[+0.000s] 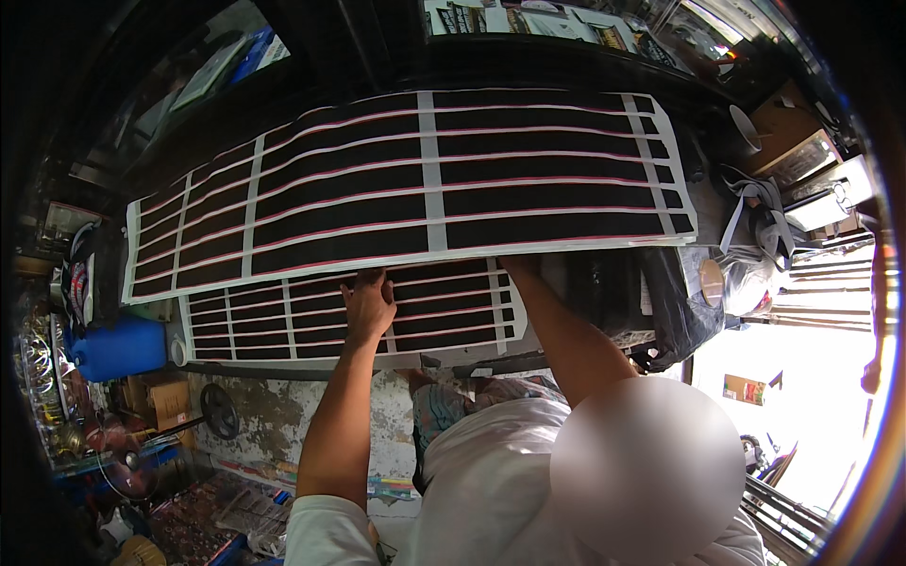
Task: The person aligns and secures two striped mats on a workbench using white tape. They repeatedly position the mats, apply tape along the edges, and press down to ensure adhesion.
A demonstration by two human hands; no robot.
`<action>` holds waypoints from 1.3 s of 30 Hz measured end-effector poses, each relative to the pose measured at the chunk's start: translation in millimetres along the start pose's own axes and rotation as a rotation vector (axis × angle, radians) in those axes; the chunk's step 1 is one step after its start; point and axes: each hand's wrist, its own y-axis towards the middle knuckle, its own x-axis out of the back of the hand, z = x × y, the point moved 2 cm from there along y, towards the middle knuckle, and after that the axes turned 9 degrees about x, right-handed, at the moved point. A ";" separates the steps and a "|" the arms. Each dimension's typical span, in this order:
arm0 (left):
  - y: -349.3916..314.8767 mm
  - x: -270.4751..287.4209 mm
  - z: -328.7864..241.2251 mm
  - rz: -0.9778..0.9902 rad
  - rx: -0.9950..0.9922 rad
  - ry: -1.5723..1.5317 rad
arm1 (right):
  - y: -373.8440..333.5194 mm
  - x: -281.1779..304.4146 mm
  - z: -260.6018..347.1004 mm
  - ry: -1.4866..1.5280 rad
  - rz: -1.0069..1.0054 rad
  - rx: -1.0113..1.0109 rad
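Observation:
A long upper printed sheet (543, 198), with black blocks split by white lines edged in red and pale cross bands, spreads over the table. Its near edge overlaps a lower sheet (321, 321) of the same pattern. My left hand (370, 307) is at that near edge, its back toward me and its bent fingers closed on the upper sheet's border; the fingertips are partly hidden. My right forearm (576, 344) reaches in from the right. From the wrist on, my right hand disappears beneath the upper sheet, so its fingers are out of sight.
A blue plastic container (118, 349) and a small white cylinder (179, 351) stand at the left. Black plastic (684, 316) hangs by the table's right end, near a tan roll (711, 281) and a clear bag (752, 283). A fan (132, 462) stands lower left.

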 end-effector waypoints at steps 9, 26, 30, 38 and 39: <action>-0.7 1.1 8.5 0.072 0.081 0.051 | -6.6 6.8 21.0 -0.118 0.017 0.066; -2.0 4.7 3.0 0.054 0.071 0.036 | -19.5 31.4 42.9 -0.009 0.015 0.136; 0.4 6.5 -3.1 0.083 0.072 0.054 | -16.5 22.1 23.4 0.008 0.010 0.127; 0.2 3.1 -1.3 0.065 0.062 0.055 | -16.8 14.4 -5.1 -0.014 -0.012 0.319; 1.5 2.5 -3.7 0.063 0.056 0.054 | -17.9 12.5 -14.7 -0.026 -0.007 0.373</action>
